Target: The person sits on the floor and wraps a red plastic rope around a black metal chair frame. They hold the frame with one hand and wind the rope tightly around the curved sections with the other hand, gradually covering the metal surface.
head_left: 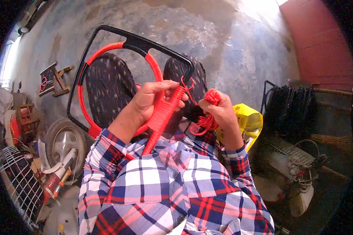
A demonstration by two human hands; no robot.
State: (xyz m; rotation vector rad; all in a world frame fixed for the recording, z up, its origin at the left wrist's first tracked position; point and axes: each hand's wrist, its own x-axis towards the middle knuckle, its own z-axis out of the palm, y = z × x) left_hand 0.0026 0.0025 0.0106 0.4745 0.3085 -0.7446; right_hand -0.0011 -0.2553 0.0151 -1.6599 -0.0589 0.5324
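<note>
left hand (151, 100) grips the red-wrapped bar (165, 111) of the black frame (106, 51), steadying it; right hand (219, 109) pinches the red cord bundle (207, 121), keeping it taut.

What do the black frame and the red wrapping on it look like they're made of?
Black frame: probably painted or coated metal, smooth with a slight sheen; plastic cannot be ruled out. Red cord: looks like glossy plastic or nylon cord, wound in tight, shiny turns, with a loose bundle in the right hand.
</note>
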